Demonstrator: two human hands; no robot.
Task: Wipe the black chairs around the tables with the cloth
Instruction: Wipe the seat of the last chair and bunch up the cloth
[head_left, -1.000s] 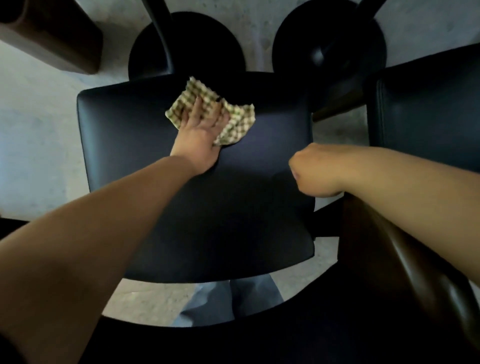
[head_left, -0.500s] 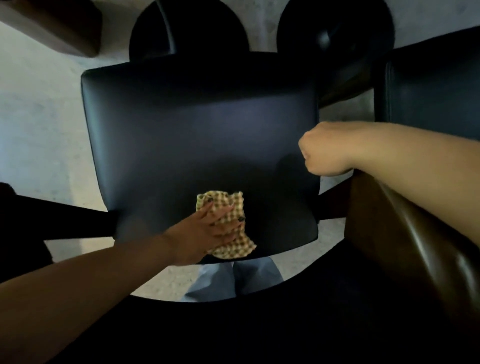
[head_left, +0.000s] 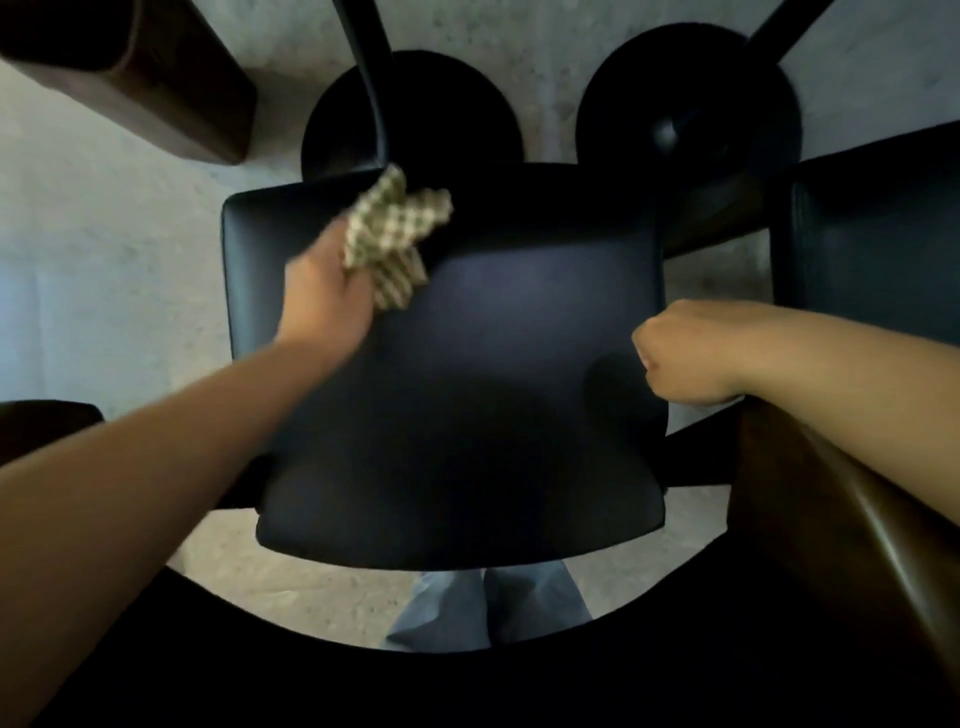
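A black chair seat (head_left: 467, 389) fills the middle of the head view, seen from above. My left hand (head_left: 324, 296) grips a bunched green-and-cream checked cloth (head_left: 392, 236) over the seat's far left part; the cloth is motion-blurred and I cannot tell whether it touches the seat. At the seat's right edge my right hand (head_left: 680, 358) is curled into a fist, its wrist against a brown wooden chair back (head_left: 810, 509). Its fingers are hidden, and nothing shows in them.
A second black chair (head_left: 878, 244) stands to the right. Two round black table bases (head_left: 413, 111) (head_left: 688, 98) sit on the grey floor beyond the seat. A brown wooden block (head_left: 140, 78) lies at the top left. My trouser legs (head_left: 483, 608) show below the seat.
My left hand has swept the cloth from the seat's near edge back up to its far left part, bunching it in a grip. My right hand has stayed at the seat's right edge.
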